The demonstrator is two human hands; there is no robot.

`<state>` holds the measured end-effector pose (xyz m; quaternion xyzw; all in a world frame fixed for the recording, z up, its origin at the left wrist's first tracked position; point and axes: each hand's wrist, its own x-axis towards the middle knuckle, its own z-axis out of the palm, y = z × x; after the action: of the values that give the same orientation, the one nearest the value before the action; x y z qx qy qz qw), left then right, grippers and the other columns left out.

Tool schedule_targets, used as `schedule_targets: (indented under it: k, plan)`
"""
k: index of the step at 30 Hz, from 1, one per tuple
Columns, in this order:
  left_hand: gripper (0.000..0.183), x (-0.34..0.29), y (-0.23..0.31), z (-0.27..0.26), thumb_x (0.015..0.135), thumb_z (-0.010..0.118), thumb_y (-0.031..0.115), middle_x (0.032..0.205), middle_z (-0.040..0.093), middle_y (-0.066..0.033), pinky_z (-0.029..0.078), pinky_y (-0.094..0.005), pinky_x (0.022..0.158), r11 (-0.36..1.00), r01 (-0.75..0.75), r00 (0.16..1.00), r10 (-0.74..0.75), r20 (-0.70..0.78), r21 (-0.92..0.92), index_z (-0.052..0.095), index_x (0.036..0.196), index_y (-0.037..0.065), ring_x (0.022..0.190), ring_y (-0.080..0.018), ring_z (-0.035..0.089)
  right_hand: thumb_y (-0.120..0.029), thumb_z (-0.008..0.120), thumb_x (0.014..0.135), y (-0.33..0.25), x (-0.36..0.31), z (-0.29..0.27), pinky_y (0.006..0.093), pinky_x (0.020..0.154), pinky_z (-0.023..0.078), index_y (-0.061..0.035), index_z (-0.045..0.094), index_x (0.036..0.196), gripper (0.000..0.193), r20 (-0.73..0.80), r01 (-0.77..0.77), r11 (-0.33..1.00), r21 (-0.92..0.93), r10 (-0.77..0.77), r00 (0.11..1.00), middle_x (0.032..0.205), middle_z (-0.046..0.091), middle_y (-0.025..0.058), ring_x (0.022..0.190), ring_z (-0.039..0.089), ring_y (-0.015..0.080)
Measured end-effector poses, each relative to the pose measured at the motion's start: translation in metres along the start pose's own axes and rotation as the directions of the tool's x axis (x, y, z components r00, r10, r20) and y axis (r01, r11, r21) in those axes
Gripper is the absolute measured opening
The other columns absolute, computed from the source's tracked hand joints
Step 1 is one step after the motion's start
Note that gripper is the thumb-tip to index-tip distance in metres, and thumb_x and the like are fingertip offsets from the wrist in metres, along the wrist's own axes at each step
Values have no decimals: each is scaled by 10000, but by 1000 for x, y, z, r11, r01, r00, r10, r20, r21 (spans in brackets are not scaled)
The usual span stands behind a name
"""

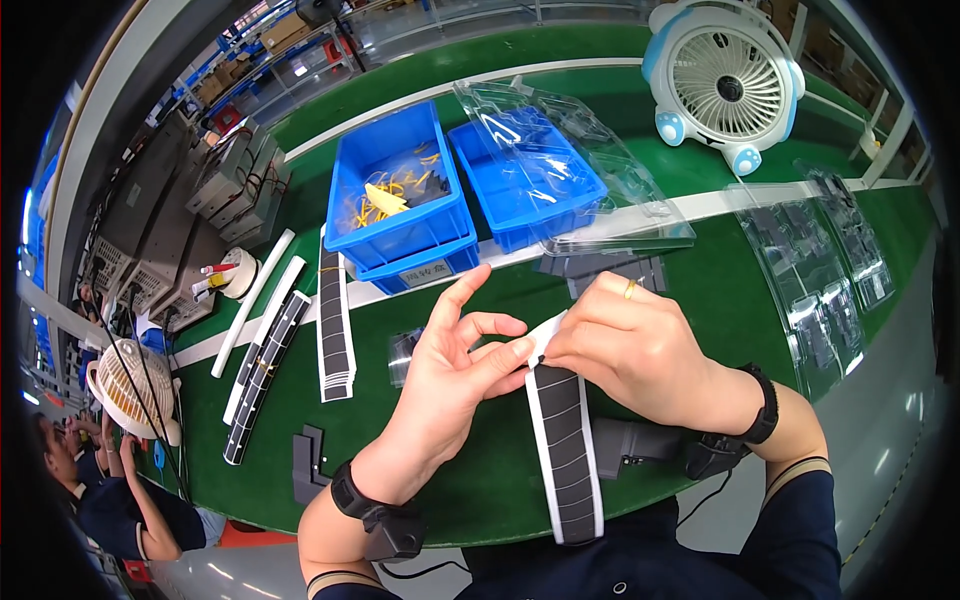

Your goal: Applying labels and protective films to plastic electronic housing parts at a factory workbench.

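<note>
A white-edged strip of black stickers point(563, 450) hangs between my hands, its lower end close to my body. My left hand point(450, 365) pinches the strip's upper end between thumb and a bent finger, while its index finger points up. My right hand point(635, 345), closed with fingertips together, grips the same end, where bare white backing shows. A small dark bit sits at the fingertips; the fingers partly hide it. Below my right wrist lies a dark grey flat part point(632, 443). Near my left wrist is a black angled part point(309, 465).
Blue bins point(400, 225) stand ahead, one holding yellow pieces. Another blue bin point(530, 220) has clear plastic trays point(625, 195) leaning over it. A fan point(728, 88) stands back right. More sticker strips point(335, 330) and rolls point(265, 375) lie left. A person point(125, 500) sits far left.
</note>
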<state>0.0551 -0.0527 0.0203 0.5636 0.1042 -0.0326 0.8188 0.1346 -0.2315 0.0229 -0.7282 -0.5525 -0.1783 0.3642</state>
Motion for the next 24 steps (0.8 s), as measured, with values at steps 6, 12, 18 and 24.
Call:
schedule_targets:
  k: [6, 12, 18, 24]
  plan:
    - [727, 2, -1, -4, 842, 651, 29, 1024, 555, -43, 553, -261, 772, 1000, 20, 1000, -20, 12, -6, 226, 1427, 106, 922, -125, 603, -18, 732, 673, -2, 2, 2, 318, 617, 465, -44, 595, 786, 179, 56, -56, 998, 21, 55, 997, 788, 564, 54, 727, 550, 236]
    - [698, 3, -2, -6, 864, 656, 115, 1002, 582, -32, 518, -307, 827, 995, 60, 998, -61, -8, -85, 232, 1419, 102, 965, -117, 580, -58, 675, 745, 1, 5, 2, 316, 605, 482, -48, 559, 817, 137, 3, -22, 1000, 10, 22, 1000, 812, 540, 49, 763, 545, 231]
    - [659, 0, -2, 1, 867, 657, 119, 930, 622, -20, 507, -296, 814, 998, 47, 999, -46, 23, -31, 265, 1395, 88, 902, -102, 606, -2, 732, 665, 4, 3, 2, 322, 636, 480, -28, 592, 802, 198, -32, 0, 1000, -21, -1, 999, 787, 601, 59, 726, 579, 239]
    - [614, 5, -7, -7, 859, 655, 81, 862, 632, -12, 511, -278, 780, 1000, 9, 1000, -9, -17, -2, 309, 1366, 86, 833, -93, 615, -16, 751, 656, 5, 4, 1, 321, 633, 479, -47, 610, 772, 185, -86, 45, 996, 75, -38, 996, 787, 632, 45, 703, 593, 219]
